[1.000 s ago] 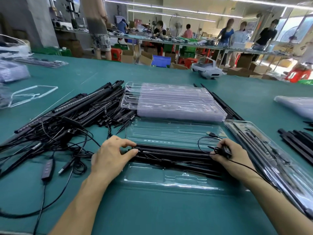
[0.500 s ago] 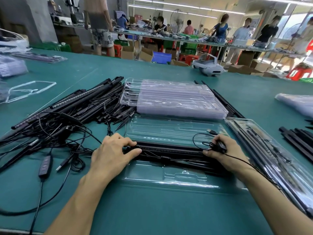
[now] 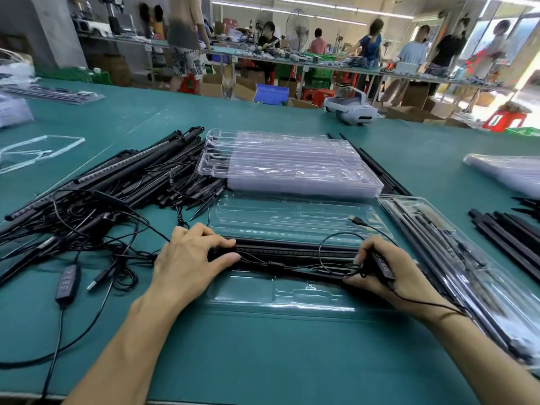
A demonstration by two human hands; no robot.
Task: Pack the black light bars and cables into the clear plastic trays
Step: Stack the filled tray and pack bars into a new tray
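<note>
An open clear plastic tray (image 3: 292,296) lies in front of me on the green table. Black light bars (image 3: 292,248) lie across its middle channel. My left hand (image 3: 190,258) grips their left end, thumb below and fingers on top. My right hand (image 3: 382,267) pinches a black inline cable controller (image 3: 384,266) at the bars' right end. The thin cable (image 3: 324,247) loops over the bars, and its USB plug (image 3: 357,220) lies on the tray's far half.
A heap of loose bars and tangled cables (image 3: 111,194) fills the left. A stack of empty clear trays (image 3: 289,165) sits behind. A packed tray (image 3: 455,258) lies at right, with more black bars (image 3: 508,238) beyond it. People work at far benches.
My right hand has shifted slightly left, drawing the controller and cable loop in over the bars' right end. My left hand keeps its hold on the left end.
</note>
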